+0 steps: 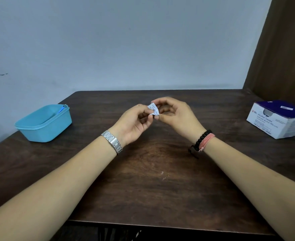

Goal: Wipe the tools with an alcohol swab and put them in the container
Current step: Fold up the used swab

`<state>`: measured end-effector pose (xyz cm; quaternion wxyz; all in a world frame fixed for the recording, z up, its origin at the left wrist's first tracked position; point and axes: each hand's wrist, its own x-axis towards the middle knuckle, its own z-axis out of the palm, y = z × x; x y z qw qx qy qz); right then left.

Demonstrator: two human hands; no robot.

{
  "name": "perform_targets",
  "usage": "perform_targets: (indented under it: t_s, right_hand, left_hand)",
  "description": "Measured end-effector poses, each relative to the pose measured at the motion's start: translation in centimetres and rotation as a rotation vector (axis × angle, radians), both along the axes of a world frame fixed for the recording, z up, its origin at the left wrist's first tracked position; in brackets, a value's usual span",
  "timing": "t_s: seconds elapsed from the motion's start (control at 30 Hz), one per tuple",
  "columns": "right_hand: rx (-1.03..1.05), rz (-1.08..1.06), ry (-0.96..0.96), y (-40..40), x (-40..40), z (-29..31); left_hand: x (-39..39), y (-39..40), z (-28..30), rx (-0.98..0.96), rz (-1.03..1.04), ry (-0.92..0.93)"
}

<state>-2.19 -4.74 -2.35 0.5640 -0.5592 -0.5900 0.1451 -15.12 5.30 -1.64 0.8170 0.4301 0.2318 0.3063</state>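
Both hands meet above the middle of the dark wooden table (152, 171). Between them is a small white alcohol swab packet (153, 110) with printed lines. My left hand (134, 122) pinches its left side and my right hand (174, 115) pinches its right side. A light blue plastic container (44, 123) stands at the far left of the table. A blue tool (60, 110) leans inside it against the back corner; most of that tool is hidden by the wall.
A white and purple box of alcohol swabs (278, 119) sits at the table's right edge, its top opening facing up. A pale wall runs behind the table and a brown curtain (285, 49) hangs at the right.
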Motion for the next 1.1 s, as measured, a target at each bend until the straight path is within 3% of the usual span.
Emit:
perform_targets:
  t_s: [0.23, 0.5, 0.6, 0.77, 0.9, 1.1]
  right_hand:
    - [0.029, -0.069, -0.016, -0.1, 0.3, -0.3]
    - [0.061, -0.079, 0.197, 0.0, 1.2, 0.4]
    - [0.058, -0.087, 0.236, -0.3, 1.4, 0.7]
    - [-0.006, -0.052, 0.201, -1.7, 1.5, 2.4]
    - [-0.009, -0.167, 0.140, -6.2, 1.3, 2.9]
    - [0.027, -0.415, -0.017, -21.5, 2.3, 1.7]
  left_hand:
    - [-0.1, -0.1, -0.2, -0.027, -0.066, 0.035]
    - [-0.3, -0.6, -0.1, 0.484, -0.091, 0.042]
    - [-0.1, -1.2, -0.3, 0.719, 0.027, 0.081]
    - [0.1, -2.0, 0.3, 0.849, 0.167, 0.102]
    - [0.7, -4.8, 1.1, 1.001, 0.128, 0.087]
    - [3.8, -16.5, 0.8, 1.207, -0.100, 0.032]
